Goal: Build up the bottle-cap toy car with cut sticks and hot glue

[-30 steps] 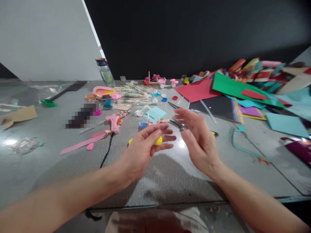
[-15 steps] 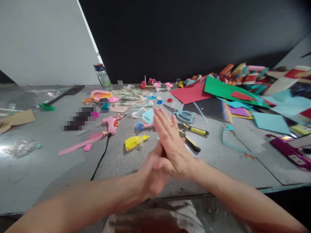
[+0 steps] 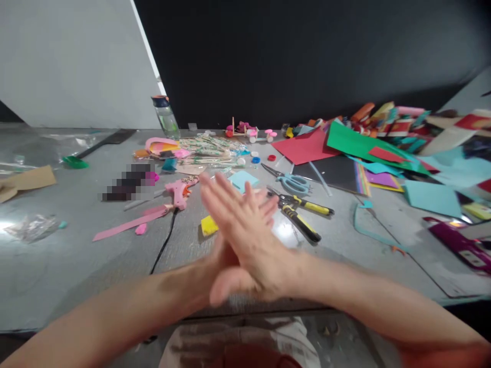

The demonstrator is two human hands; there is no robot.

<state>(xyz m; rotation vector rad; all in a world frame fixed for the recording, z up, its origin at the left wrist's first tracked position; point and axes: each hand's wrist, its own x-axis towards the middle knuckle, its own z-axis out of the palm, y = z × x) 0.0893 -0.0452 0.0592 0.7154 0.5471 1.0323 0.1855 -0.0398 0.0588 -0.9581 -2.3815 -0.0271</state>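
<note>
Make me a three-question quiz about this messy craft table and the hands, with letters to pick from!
1. Where does the yellow piece lie?
A. on the table just left of the hands
B. on the green paper
C. inside the bottle

2. What colour is the glue gun?
A. blue
B. pink
C. black

3. How are the two hands?
A. far apart
B. each holding scissors
C. pressed together, palm to palm

Answers:
1. A, the yellow piece sits on the grey table beside the fingers.
2. B, the glue gun's body is pink, with a black cord running toward the table edge.
3. C, the right hand lies crossed over the left hand, touching, with nothing visibly held; the scissors lie on the table beyond.
</note>
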